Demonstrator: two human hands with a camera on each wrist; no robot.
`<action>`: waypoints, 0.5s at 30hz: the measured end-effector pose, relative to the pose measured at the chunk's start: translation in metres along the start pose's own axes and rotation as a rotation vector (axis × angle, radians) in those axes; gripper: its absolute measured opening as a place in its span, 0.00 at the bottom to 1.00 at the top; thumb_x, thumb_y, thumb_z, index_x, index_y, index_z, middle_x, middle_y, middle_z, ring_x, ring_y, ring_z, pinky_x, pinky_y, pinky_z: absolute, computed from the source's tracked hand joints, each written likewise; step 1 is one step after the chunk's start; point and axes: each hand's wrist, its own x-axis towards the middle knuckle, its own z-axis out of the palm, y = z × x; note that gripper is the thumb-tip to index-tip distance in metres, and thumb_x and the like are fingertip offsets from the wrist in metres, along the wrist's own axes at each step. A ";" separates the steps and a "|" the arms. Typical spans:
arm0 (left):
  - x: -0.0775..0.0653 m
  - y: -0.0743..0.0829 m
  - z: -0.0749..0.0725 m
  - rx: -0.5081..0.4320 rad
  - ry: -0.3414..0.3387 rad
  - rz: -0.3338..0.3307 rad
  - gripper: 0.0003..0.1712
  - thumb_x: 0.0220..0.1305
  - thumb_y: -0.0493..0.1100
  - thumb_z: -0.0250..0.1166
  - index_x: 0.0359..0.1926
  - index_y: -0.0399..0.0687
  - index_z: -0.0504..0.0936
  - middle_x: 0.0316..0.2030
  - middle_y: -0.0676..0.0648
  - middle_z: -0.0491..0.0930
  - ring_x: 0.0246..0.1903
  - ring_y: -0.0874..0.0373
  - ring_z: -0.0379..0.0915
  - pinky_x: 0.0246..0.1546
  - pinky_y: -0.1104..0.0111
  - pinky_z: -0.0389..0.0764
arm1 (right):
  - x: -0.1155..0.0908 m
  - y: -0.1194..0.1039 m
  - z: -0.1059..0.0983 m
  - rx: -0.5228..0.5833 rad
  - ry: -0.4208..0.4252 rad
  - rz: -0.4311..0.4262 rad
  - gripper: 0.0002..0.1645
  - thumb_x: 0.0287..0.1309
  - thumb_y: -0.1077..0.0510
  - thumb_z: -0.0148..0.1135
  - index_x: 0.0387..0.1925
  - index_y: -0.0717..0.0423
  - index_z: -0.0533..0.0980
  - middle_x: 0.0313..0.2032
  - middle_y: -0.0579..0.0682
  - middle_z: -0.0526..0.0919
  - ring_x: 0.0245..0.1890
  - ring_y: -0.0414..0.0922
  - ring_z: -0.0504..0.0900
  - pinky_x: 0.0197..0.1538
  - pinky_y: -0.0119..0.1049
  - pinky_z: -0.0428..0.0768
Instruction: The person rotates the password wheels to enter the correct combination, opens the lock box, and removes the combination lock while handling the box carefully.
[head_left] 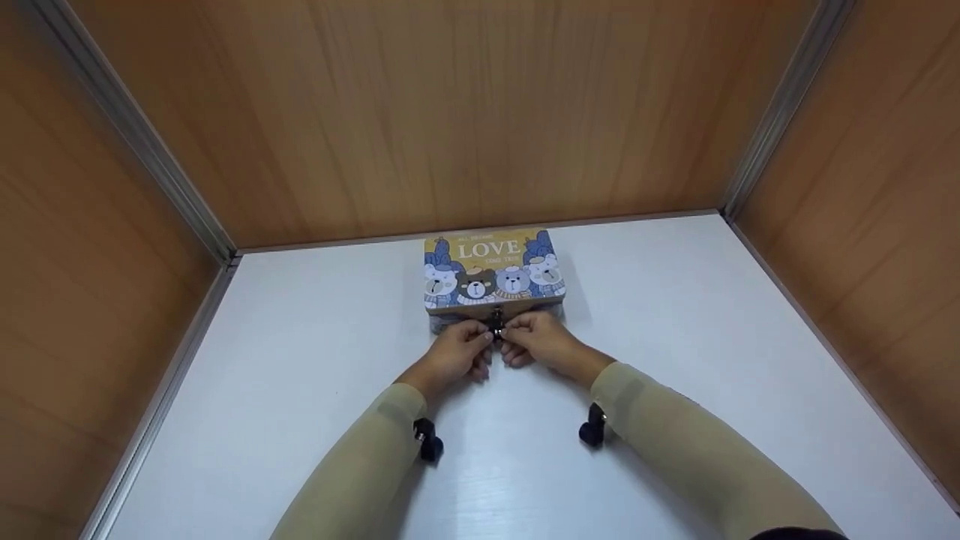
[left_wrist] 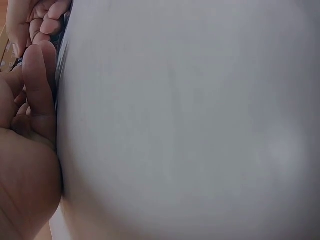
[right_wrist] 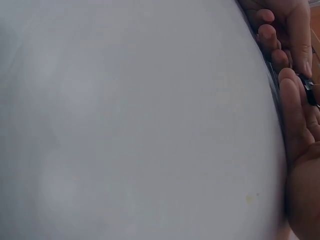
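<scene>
A rectangular box [head_left: 491,262] with bears and the word LOVE on its yellow lid stands at the back of the table, lid down. On its front, below a small clasp, hangs a small black padlock [head_left: 496,327]; the right wrist view shows part of this padlock [right_wrist: 309,89] between the fingertips. My left hand [head_left: 456,349] pinches the padlock from the left with thumb and curled fingers. From the right, my right hand [head_left: 541,341] pinches it too. The fingers hide most of the padlock, and whether its shackle is open cannot be seen.
The white table [head_left: 315,375] meets a wooden back panel [head_left: 480,112] just behind the box. Wooden side panels [head_left: 862,225] with metal corner strips rise on the left and right. A small black device is strapped at each wrist.
</scene>
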 end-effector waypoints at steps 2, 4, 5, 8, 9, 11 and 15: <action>0.001 0.000 0.000 0.003 0.001 -0.001 0.10 0.90 0.41 0.59 0.55 0.38 0.81 0.36 0.46 0.83 0.25 0.58 0.83 0.28 0.68 0.88 | 0.000 0.000 0.000 -0.003 -0.002 0.002 0.10 0.82 0.61 0.65 0.46 0.66 0.85 0.31 0.53 0.92 0.28 0.42 0.93 0.36 0.35 0.95; 0.001 0.000 0.000 0.007 0.002 0.001 0.10 0.90 0.41 0.58 0.55 0.38 0.81 0.36 0.46 0.83 0.25 0.58 0.82 0.27 0.68 0.88 | -0.001 -0.002 0.000 -0.003 -0.003 0.005 0.10 0.82 0.61 0.64 0.46 0.66 0.85 0.31 0.53 0.91 0.28 0.42 0.93 0.36 0.35 0.95; 0.000 0.001 0.000 0.008 0.001 0.001 0.10 0.90 0.41 0.58 0.55 0.38 0.81 0.36 0.46 0.83 0.25 0.58 0.82 0.27 0.68 0.88 | -0.002 -0.002 0.001 -0.003 -0.002 0.008 0.11 0.83 0.61 0.63 0.46 0.66 0.85 0.31 0.52 0.91 0.28 0.42 0.93 0.36 0.35 0.95; 0.000 0.001 0.000 0.009 0.001 0.000 0.10 0.90 0.41 0.58 0.55 0.38 0.81 0.36 0.46 0.83 0.25 0.58 0.82 0.27 0.68 0.88 | -0.002 -0.002 0.001 -0.004 0.003 0.008 0.12 0.83 0.60 0.63 0.47 0.67 0.85 0.31 0.53 0.91 0.28 0.42 0.93 0.36 0.35 0.95; 0.000 0.001 0.001 0.008 0.001 0.000 0.10 0.90 0.41 0.58 0.55 0.37 0.81 0.36 0.46 0.83 0.25 0.58 0.82 0.28 0.68 0.89 | -0.002 -0.002 0.001 -0.004 0.005 0.009 0.12 0.83 0.60 0.63 0.47 0.67 0.85 0.31 0.53 0.91 0.28 0.42 0.93 0.36 0.35 0.95; 0.000 0.001 0.000 0.010 0.000 0.003 0.11 0.90 0.41 0.58 0.55 0.37 0.81 0.36 0.46 0.83 0.25 0.58 0.82 0.28 0.68 0.88 | -0.002 -0.002 0.001 0.003 0.005 0.008 0.13 0.84 0.59 0.63 0.47 0.67 0.86 0.30 0.53 0.91 0.28 0.42 0.93 0.35 0.34 0.95; -0.001 0.000 0.000 0.017 -0.003 0.021 0.11 0.91 0.41 0.57 0.56 0.37 0.80 0.35 0.47 0.82 0.24 0.59 0.82 0.27 0.69 0.88 | -0.002 -0.002 0.001 0.032 -0.006 0.006 0.18 0.87 0.56 0.59 0.44 0.66 0.85 0.30 0.52 0.91 0.27 0.42 0.93 0.34 0.34 0.94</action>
